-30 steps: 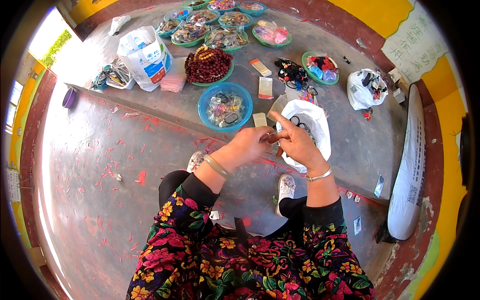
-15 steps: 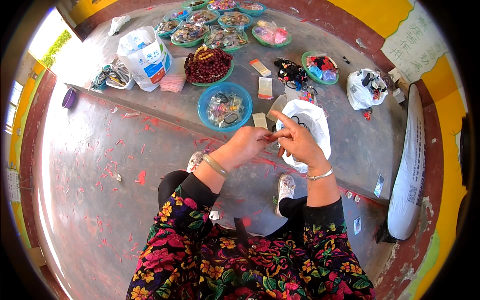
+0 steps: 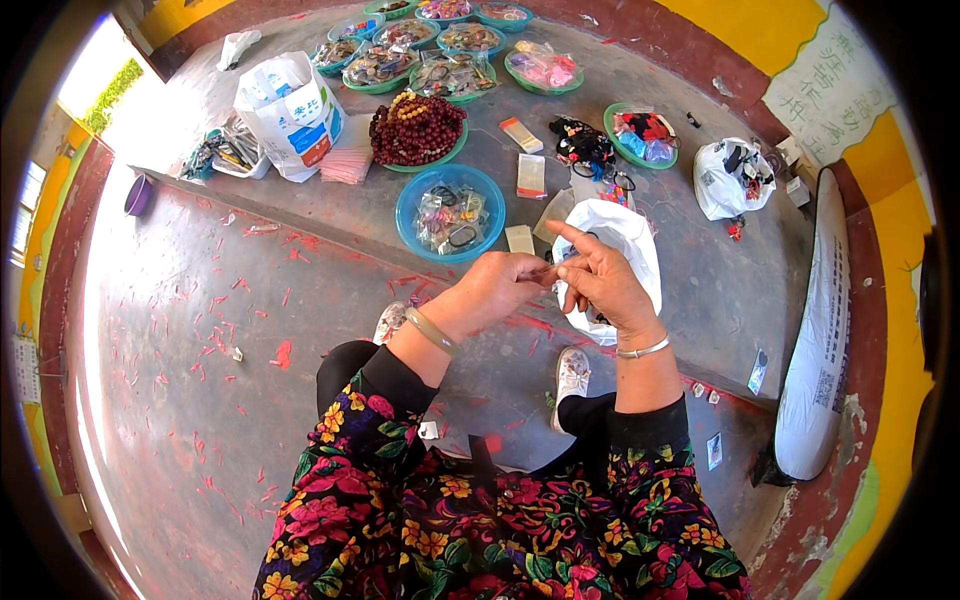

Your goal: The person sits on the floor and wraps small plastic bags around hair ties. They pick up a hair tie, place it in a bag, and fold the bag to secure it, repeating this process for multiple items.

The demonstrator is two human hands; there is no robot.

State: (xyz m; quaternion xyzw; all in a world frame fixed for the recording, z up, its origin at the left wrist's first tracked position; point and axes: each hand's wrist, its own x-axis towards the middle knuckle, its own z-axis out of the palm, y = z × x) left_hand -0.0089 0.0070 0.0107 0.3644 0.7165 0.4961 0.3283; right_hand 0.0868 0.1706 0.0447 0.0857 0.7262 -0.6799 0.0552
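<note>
Fingertips nearly touching, my two hands meet in front of me, over the left edge of a white plastic bag (image 3: 640, 235). My left hand (image 3: 500, 283) is closed in a pinch on something small and thin that I cannot make out. My right hand (image 3: 606, 288) pinches at the same spot with thumb and fingers, its index finger stretched out to the far left. Dark loops show inside the white bag, partly hidden by my right hand. Just beyond my left hand stands a blue basin (image 3: 402, 215) with small clear packets and a black band in it.
A green tray of dark red beads (image 3: 415, 135) sits farther back, with several filled baskets behind it. A white shopping bag (image 3: 290, 115) stands at left beside pink sheets (image 3: 346, 164). At right are a stuffed white bag (image 3: 722, 180) and a long wrapped roll (image 3: 815, 340). Red scraps litter the floor.
My right hand has shifted slightly, its thumb and fingers now drawn closer together at the pinch. My left hand has barely moved.
</note>
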